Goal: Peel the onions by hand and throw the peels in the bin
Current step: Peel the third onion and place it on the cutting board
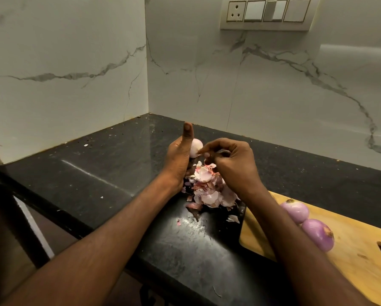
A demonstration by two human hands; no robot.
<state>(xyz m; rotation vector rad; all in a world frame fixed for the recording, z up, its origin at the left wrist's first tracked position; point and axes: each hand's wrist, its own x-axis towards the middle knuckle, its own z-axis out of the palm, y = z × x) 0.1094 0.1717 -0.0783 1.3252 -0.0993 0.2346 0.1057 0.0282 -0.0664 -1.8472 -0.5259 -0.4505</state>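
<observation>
My left hand (179, 157) is wrapped around a pale pink onion (195, 147), thumb sticking straight up, so only the onion's right side shows. My right hand (229, 161) is just to its right, fingertips pinched on a small bit of skin at the onion's side. Below both hands lies a heap of pink and white onion peels (209, 191) on the black counter (110, 173). Two peeled purple onions (295, 212) (318, 234) rest on a wooden cutting board (350, 261) to the right, partly behind my right forearm. No bin is in view.
The black counter fills a corner between two white marble walls (74, 74). A switch and socket panel (266, 13) is on the back wall. Small peel scraps (233, 218) lie scattered near the counter's front edge. The counter edge drops off at the left.
</observation>
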